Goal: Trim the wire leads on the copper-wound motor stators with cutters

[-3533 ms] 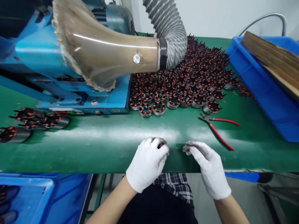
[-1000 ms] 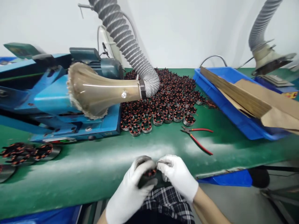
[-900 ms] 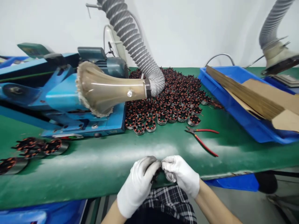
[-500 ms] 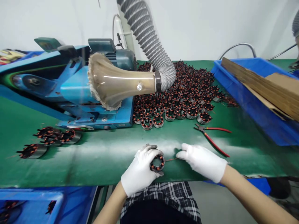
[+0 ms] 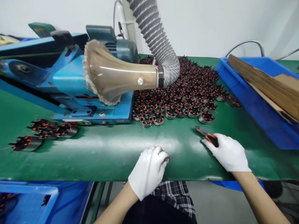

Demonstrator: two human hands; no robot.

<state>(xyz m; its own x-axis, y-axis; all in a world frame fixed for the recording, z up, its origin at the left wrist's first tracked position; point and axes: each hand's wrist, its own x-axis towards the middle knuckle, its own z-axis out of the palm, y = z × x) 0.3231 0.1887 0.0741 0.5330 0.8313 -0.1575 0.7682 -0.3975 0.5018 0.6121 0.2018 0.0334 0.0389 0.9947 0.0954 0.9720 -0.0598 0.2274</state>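
My left hand [image 5: 149,166], in a white glove, is wrapped round a motor stator [image 5: 167,159] above the front of the green table. Fingers and palm hide nearly all of the stator; only a dark bit shows at the fingertips. Over to the right, my white-gloved right hand [image 5: 230,152] is closed on the red handles of the cutting pliers [image 5: 205,133]. Their jaws point up and left, near the table surface. Beyond lie many wound stators [image 5: 171,112] with copper coils, packed close together.
A blue belt-sanding machine [image 5: 67,81] stands left, with a hood [image 5: 123,77] on a grey hose [image 5: 173,67]. Several stators [image 5: 66,130] sit at the table's left. A blue bin [image 5: 259,115] with cardboard [image 5: 266,82] is at right; another blue bin [image 5: 30,208] is below left.
My right hand has left the stator's wire, moved right and taken hold of the pliers. My left hand has turned over with the stator, which is now mostly hidden.
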